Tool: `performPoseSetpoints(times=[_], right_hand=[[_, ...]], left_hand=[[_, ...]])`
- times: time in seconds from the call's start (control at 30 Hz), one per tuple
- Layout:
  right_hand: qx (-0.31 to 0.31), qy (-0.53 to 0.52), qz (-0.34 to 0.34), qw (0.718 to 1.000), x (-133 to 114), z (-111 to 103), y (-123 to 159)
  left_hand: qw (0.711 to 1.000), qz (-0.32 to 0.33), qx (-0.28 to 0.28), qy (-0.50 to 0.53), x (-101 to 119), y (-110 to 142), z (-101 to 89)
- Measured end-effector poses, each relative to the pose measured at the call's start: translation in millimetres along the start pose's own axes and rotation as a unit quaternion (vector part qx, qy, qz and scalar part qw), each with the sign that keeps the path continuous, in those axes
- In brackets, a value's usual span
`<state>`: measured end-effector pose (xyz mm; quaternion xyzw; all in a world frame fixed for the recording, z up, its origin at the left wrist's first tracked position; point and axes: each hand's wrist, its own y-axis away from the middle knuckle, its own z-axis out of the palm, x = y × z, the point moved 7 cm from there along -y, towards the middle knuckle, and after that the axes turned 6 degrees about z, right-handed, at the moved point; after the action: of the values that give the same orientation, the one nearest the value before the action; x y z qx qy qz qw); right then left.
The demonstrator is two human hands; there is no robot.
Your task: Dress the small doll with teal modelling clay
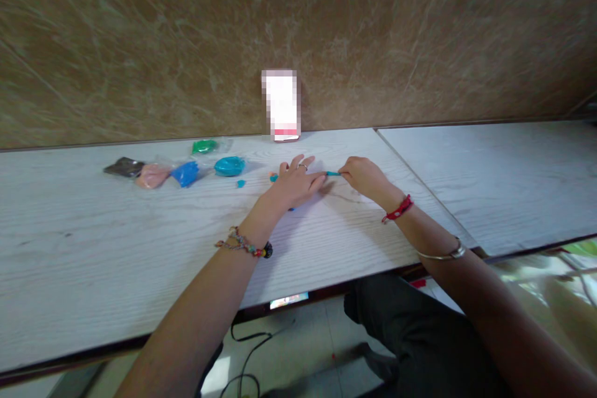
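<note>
Your right hand (366, 175) pinches one end of a thin, teal, clay-like strip (333, 173) in its fingers; the other end meets the fingertips of your left hand (297, 184), whose grip I cannot tell. Farther left, a small teal lump (240, 184) sits on the white wood-grain surface (153, 230).
</note>
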<state>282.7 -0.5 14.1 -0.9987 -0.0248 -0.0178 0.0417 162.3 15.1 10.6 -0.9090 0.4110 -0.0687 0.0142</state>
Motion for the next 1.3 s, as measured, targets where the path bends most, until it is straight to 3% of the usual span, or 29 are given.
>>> performPoseSetpoints(times=[0.23,0.47,0.63,0.77,0.87,1.1,1.3], right_hand=[[0.032,0.026,0.007,0.999,-1,-4,3],[0.013,0.053,-0.015,0.998,-6,-2,6],[0.022,0.008,-0.007,1.000,-4,-1,4],[0.025,-0.036,-0.001,0.999,0,0,-1],[0.028,-0.054,-0.006,0.998,1,0,-5],[0.109,-0.129,-0.051,0.984,-6,-10,-6],[0.093,-0.141,-0.056,0.984,-14,-1,-13]], left_hand=[[0.999,0.034,0.013,-0.021,-2,1,-1.8],[0.999,0.051,0.000,-0.015,7,-2,2.6],[0.999,0.043,-0.013,0.009,7,-4,6.4],[0.999,0.017,0.027,0.027,-1,-2,-0.9],[1.000,0.001,0.023,0.010,-6,-1,-0.7],[1.000,-0.003,0.015,0.001,-11,-2,7.0],[1.000,-0.002,0.006,0.001,-12,-2,8.2]])
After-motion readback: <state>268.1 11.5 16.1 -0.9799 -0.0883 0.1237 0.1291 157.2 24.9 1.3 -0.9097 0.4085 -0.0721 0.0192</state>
